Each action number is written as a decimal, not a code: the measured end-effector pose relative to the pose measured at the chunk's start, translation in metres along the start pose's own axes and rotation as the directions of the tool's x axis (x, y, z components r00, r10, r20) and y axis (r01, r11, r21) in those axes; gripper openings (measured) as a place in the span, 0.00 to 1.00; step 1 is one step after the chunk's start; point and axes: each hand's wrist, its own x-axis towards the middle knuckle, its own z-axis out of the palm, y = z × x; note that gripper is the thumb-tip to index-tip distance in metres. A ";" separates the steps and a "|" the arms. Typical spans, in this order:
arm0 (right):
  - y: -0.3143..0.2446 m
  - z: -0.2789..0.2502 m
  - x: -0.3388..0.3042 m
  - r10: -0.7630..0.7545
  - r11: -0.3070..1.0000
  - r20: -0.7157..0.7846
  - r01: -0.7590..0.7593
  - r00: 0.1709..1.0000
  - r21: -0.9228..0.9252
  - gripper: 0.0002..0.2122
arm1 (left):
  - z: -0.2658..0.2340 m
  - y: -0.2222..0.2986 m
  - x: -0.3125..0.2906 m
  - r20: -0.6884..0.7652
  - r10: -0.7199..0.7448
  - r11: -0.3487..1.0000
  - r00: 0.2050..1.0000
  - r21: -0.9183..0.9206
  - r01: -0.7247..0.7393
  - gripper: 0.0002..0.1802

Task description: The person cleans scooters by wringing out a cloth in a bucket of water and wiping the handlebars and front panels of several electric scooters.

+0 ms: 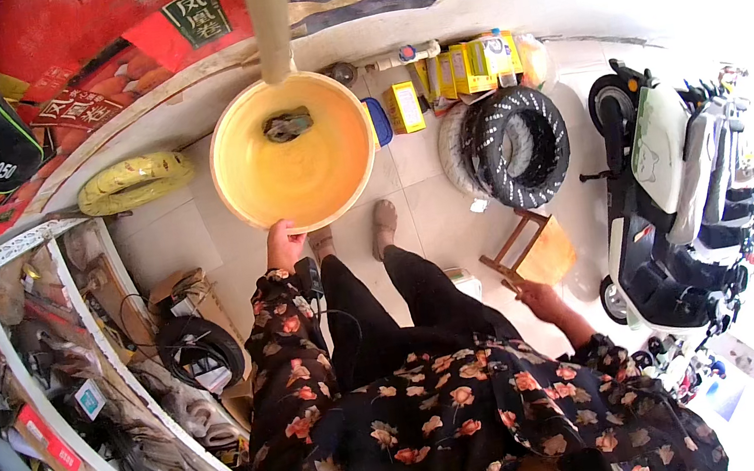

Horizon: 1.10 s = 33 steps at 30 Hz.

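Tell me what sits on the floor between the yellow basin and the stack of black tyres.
In the head view, a small yellow box and a blue item at the yellow basin rim lie there; bare tile reaches the black tyres.

Left arm, in a floral sleeve, is extending forward to the far left; the left hand [284,244] is curling its fingers closed in a grip, thumb side toward the body. Right arm is bending outward to the right; the right hand [538,297] is closing its fingers in a grip, knuckles facing up, wrist nearly straight.
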 end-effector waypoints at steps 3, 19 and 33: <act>-0.033 0.019 0.002 -0.092 0.996 0.007 0.092 0.996 -0.017 0.16 | -0.004 -0.004 0.010 0.006 0.015 0.972 1.000 0.234 -0.016 0.12; -0.118 0.048 0.003 0.018 1.000 -0.002 -0.018 1.000 0.002 0.16 | -0.033 0.031 0.014 0.146 -0.161 0.985 0.976 0.089 0.150 0.46; -0.116 0.043 -0.078 0.071 0.977 -0.252 -0.016 0.965 0.212 0.17 | -0.112 0.659 -0.020 -0.109 0.917 0.386 0.383 0.485 -0.785 0.24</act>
